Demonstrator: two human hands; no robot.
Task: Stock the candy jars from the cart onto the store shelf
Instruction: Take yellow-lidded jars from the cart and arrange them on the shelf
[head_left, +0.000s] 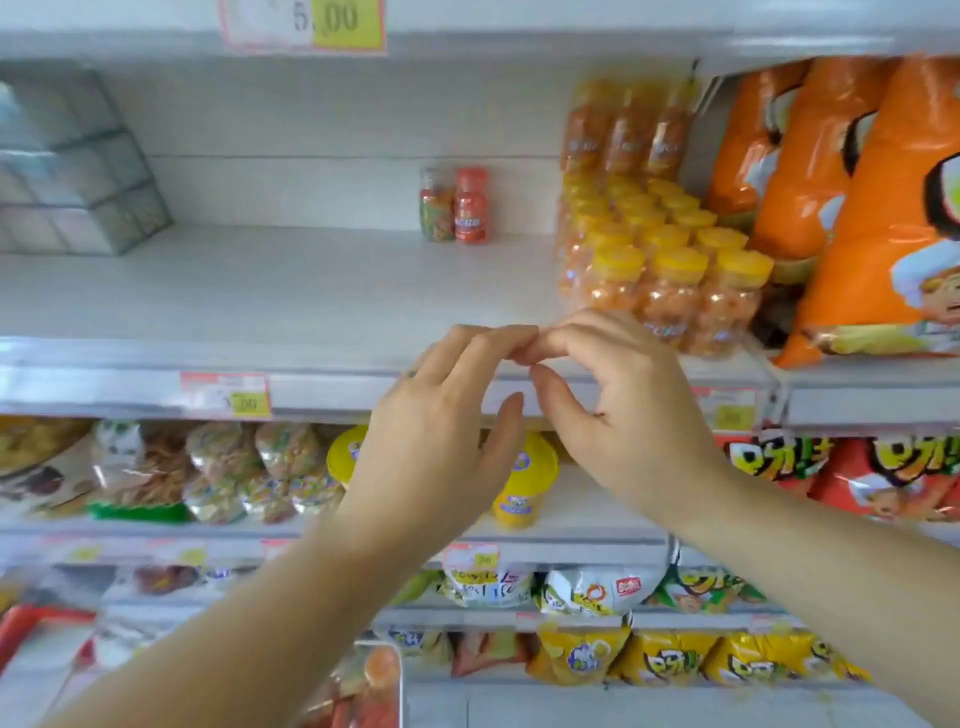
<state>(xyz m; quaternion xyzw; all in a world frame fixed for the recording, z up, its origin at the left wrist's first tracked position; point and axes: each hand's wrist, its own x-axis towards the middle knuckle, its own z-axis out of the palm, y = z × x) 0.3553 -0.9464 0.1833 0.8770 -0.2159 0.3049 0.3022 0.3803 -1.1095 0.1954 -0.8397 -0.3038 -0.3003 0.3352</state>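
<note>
My left hand (436, 441) and my right hand (623, 405) are raised side by side in front of the white shelf (260, 291). Their fingertips meet at the shelf's front edge. Fingers on both are loosely bent and I see nothing held in either. Just right of my hands, a wrapped block of several yellow-lidded candy jars (670, 270) stands on the shelf, with more jars stacked on top. Two small red-lidded jars (454, 208) stand alone at the back of the shelf. A wide stretch of the shelf to their left is bare.
Big orange snack bags (841, 208) fill the shelf's right end. A stack of clear boxes (72, 166) sits at its left end. Lower shelves hold snack packs and yellow cups (524, 483). At the bottom edge, blurred packs with an orange lid (382, 670) show.
</note>
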